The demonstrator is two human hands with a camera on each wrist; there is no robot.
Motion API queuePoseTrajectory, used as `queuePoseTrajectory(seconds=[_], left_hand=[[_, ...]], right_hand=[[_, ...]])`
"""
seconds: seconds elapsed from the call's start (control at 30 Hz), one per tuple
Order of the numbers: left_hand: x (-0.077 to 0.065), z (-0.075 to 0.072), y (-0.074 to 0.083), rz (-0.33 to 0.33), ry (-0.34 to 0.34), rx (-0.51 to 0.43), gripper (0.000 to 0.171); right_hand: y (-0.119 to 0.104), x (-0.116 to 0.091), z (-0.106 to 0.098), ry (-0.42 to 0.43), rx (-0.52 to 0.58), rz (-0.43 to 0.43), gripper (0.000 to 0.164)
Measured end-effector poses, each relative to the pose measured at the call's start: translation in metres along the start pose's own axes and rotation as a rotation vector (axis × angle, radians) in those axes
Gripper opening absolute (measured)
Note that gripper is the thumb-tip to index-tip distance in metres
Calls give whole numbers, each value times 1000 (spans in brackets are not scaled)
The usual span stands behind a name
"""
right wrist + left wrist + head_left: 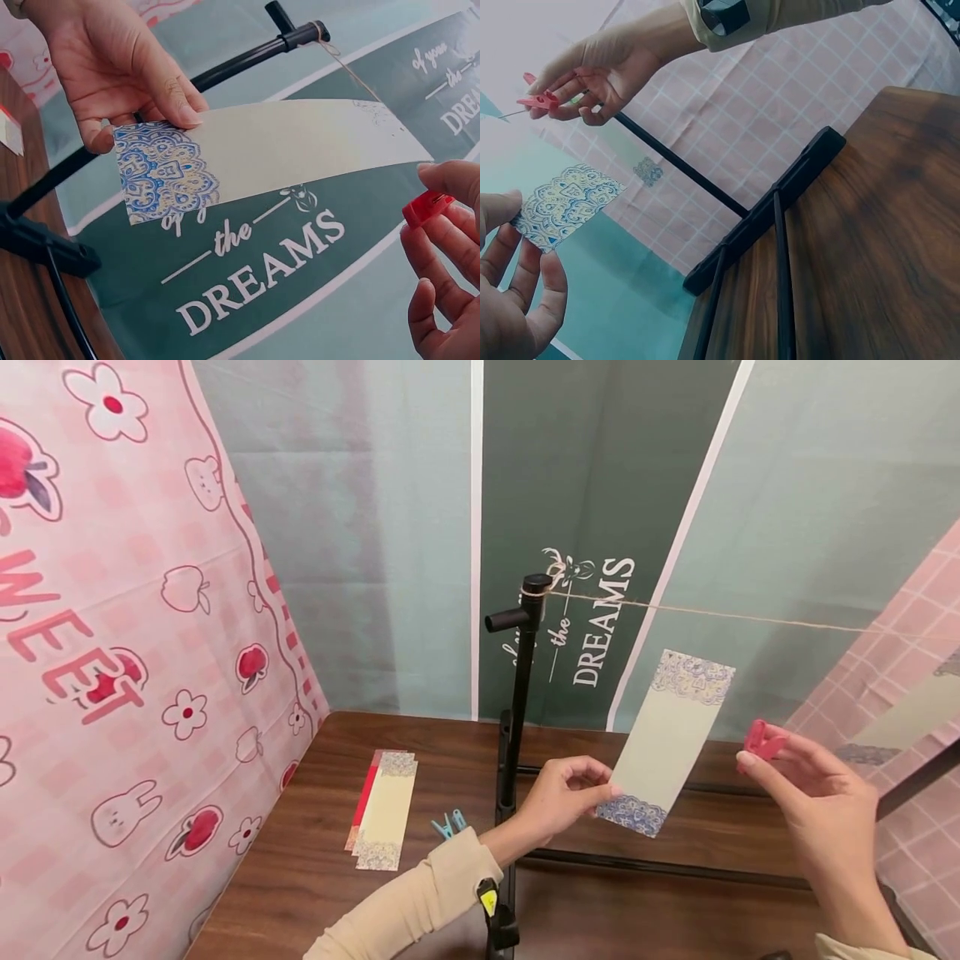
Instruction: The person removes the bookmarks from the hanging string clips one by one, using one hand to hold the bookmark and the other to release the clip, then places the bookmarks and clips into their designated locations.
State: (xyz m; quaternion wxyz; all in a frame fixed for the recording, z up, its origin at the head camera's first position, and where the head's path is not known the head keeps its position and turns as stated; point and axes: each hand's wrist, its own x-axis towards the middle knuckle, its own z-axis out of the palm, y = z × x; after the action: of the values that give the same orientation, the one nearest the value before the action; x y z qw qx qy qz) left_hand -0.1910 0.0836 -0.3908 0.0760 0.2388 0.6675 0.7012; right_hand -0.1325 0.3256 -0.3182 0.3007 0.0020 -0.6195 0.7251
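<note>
My left hand pinches a pale paper card by its lower left corner, thumb on the face. Blue lace patterns band both ends of the card, which tilts to the right below a thin string. To the right of the card, my right hand pinches a red clothespin between thumb and fingers. In the right wrist view the card bends slightly, its far end close to the right thumb. The red clothespin shows near the string in the left wrist view.
A black rack post bears the string's left end. On the wooden table lie overlapping cards and blue clothespins. Another card hangs at the far right. Black rack bars cross low over the tabletop.
</note>
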Motion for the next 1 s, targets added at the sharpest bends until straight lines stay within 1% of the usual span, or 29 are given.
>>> queuePoseTrajectory(seconds=[0.17, 0.33, 0.53, 0.67, 0.83, 1.0], left_hand=[[-12, -6, -1, -2, 5, -4, 11], [-19, -11, 1, 18, 7, -33, 12], [-25, -18, 1, 33, 18, -69, 12], [-29, -22, 1, 28, 16, -81, 12], [-35, -29, 0, 14, 16, -77, 11], [-44, -35, 1, 3, 31, -61, 11]], right_hand=[[3, -7, 5, 4, -26, 3, 40], [5, -11, 8, -34, -21, -29, 38], [9, -15, 8, -112, 63, -79, 34], [11, -18, 9, -131, 87, -87, 35], [14, -22, 12, -127, 57, -76, 40], [18, -29, 17, -99, -34, -29, 43]])
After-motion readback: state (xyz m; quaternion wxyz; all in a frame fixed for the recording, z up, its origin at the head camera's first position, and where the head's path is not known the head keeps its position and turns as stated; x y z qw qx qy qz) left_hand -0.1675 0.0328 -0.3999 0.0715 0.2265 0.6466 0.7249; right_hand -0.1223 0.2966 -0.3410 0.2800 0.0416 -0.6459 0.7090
